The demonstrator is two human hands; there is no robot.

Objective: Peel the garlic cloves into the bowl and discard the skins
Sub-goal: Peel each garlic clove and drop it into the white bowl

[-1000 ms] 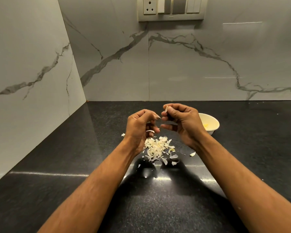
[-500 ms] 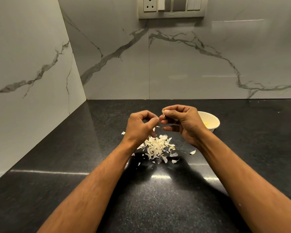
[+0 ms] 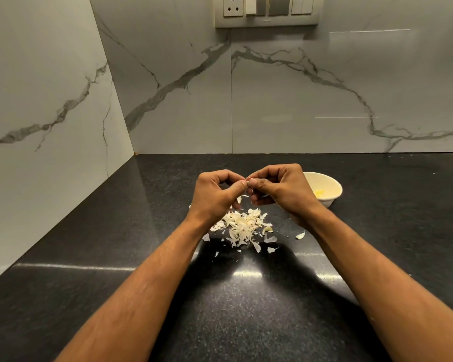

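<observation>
Spanning the frame, the counter [image 3: 115,257] carries all items. Left hand [image 3: 215,197] and right hand [image 3: 285,192] meet fingertip to fingertip above its middle, fingers curled, pinching a clove [image 3: 247,182] that is mostly hidden. The bowl [image 3: 327,186] sits toward the back edge, behind the right hand. Skins [image 3: 243,226] lie piled below the hands.

A black speckled countertop [image 3: 115,257] meets grey-veined marble wall tiles [image 3: 298,100] carrying a switch-and-socket panel [image 3: 267,9].
</observation>
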